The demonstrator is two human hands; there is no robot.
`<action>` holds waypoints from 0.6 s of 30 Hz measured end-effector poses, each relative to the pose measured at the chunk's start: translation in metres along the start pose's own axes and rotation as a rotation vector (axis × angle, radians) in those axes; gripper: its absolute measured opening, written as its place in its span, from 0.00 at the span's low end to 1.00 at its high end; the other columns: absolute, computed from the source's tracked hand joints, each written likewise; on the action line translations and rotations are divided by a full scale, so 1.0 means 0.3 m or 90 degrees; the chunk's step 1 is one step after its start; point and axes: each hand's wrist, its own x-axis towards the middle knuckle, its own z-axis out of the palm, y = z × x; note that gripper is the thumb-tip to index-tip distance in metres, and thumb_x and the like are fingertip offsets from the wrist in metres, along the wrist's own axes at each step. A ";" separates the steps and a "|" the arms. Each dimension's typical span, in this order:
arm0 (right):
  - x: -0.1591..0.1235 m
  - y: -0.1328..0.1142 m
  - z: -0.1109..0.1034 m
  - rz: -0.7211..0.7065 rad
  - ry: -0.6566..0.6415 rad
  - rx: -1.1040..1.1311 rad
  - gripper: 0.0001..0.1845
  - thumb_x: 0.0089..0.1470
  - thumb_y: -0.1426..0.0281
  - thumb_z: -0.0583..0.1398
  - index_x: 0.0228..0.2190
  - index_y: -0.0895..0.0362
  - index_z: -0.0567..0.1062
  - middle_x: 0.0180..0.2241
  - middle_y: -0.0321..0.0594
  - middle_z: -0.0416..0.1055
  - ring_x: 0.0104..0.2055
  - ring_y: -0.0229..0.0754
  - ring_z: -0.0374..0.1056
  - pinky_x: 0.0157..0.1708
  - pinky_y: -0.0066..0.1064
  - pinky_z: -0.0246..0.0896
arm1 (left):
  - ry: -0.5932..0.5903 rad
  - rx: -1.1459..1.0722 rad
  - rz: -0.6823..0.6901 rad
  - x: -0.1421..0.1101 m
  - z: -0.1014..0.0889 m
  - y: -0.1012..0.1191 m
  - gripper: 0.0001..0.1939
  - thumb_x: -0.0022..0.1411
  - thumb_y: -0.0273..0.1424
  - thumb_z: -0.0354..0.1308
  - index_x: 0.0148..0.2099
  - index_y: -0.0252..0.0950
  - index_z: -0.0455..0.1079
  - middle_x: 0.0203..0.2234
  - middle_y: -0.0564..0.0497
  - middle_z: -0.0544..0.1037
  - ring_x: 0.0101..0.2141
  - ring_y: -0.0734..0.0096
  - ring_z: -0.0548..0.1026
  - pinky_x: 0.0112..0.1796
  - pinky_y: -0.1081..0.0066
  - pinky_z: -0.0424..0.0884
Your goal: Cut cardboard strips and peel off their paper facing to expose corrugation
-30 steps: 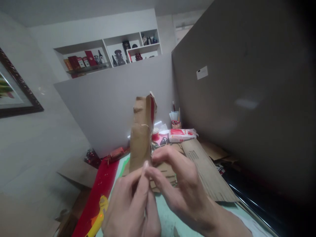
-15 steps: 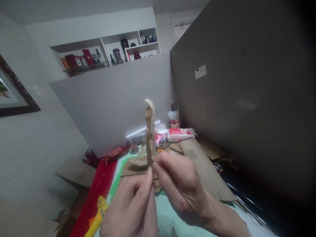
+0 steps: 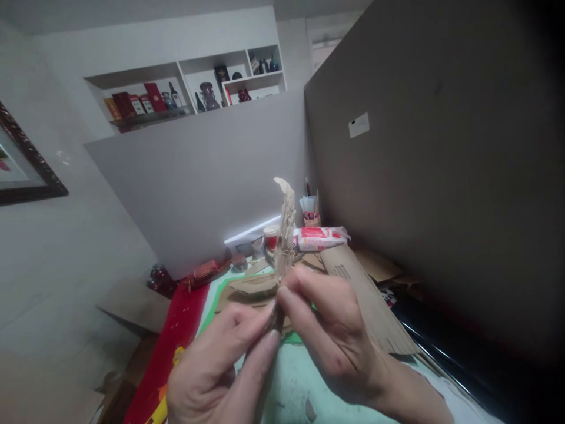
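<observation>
My left hand [image 3: 225, 365] and my right hand [image 3: 326, 330] both pinch the lower end of a narrow brown cardboard piece [image 3: 285, 227]. It stands upright between them, seen almost edge-on, with a torn tip at the top. Both hands have their fingers closed on it, above a pale green mat [image 3: 295, 383]. Flat cardboard offcuts [image 3: 253, 285] lie on the mat just behind the hands.
A long corrugated cardboard sheet [image 3: 366, 300] lies to the right. A red paper strip [image 3: 176, 330] and a yellow tool [image 3: 161, 403] lie at the left. A red-and-white packet [image 3: 320, 237], small jars and a pen cup stand by the grey partition [image 3: 198, 182]. A tall grey panel [image 3: 441, 176] bounds the right.
The cardboard piece has turned from showing its broad face to being almost edge-on, and it has shifted a little right. Both hands have kept their pinch on its base.
</observation>
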 end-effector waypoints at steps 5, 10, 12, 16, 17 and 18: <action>0.003 -0.004 -0.004 0.006 -0.015 0.005 0.15 0.63 0.79 0.51 0.26 0.53 0.57 0.22 0.28 0.52 0.22 0.33 0.52 0.23 0.29 0.48 | -0.011 -0.032 -0.038 0.004 -0.007 0.008 0.14 0.55 0.25 0.66 0.38 0.52 0.84 0.27 0.59 0.82 0.30 0.78 0.77 0.32 0.85 0.70; 0.006 0.006 -0.010 -0.126 -0.003 -0.139 0.15 0.59 0.81 0.52 0.25 0.52 0.58 0.22 0.30 0.54 0.22 0.36 0.50 0.22 0.31 0.47 | -0.048 -0.048 -0.115 0.017 -0.023 0.022 0.10 0.55 0.28 0.65 0.36 0.49 0.85 0.27 0.57 0.81 0.29 0.75 0.77 0.31 0.82 0.71; 0.006 0.014 -0.009 -0.206 0.006 -0.220 0.14 0.56 0.82 0.52 0.25 0.52 0.60 0.21 0.31 0.55 0.21 0.38 0.50 0.22 0.34 0.46 | -0.070 -0.042 -0.128 0.026 -0.032 0.024 0.09 0.56 0.29 0.65 0.36 0.49 0.85 0.24 0.57 0.78 0.28 0.74 0.76 0.30 0.80 0.71; 0.012 0.034 -0.012 -0.265 0.028 -0.292 0.16 0.53 0.83 0.54 0.23 0.51 0.59 0.19 0.30 0.53 0.20 0.38 0.48 0.22 0.36 0.43 | -0.122 -0.018 -0.120 0.043 -0.053 0.018 0.09 0.57 0.30 0.65 0.36 0.50 0.85 0.23 0.57 0.77 0.28 0.74 0.75 0.30 0.79 0.69; 0.016 0.039 -0.017 -0.251 0.034 -0.305 0.17 0.53 0.83 0.55 0.23 0.51 0.58 0.19 0.30 0.53 0.21 0.38 0.48 0.22 0.35 0.44 | -0.141 -0.016 -0.124 0.046 -0.058 0.016 0.09 0.57 0.30 0.64 0.37 0.50 0.85 0.24 0.57 0.77 0.28 0.74 0.75 0.30 0.79 0.69; 0.020 0.046 -0.025 -0.227 0.040 -0.318 0.17 0.54 0.83 0.55 0.23 0.51 0.58 0.20 0.30 0.53 0.21 0.38 0.48 0.22 0.34 0.44 | -0.154 -0.018 -0.127 0.049 -0.061 0.014 0.09 0.58 0.31 0.64 0.37 0.50 0.85 0.24 0.56 0.78 0.28 0.74 0.75 0.31 0.79 0.69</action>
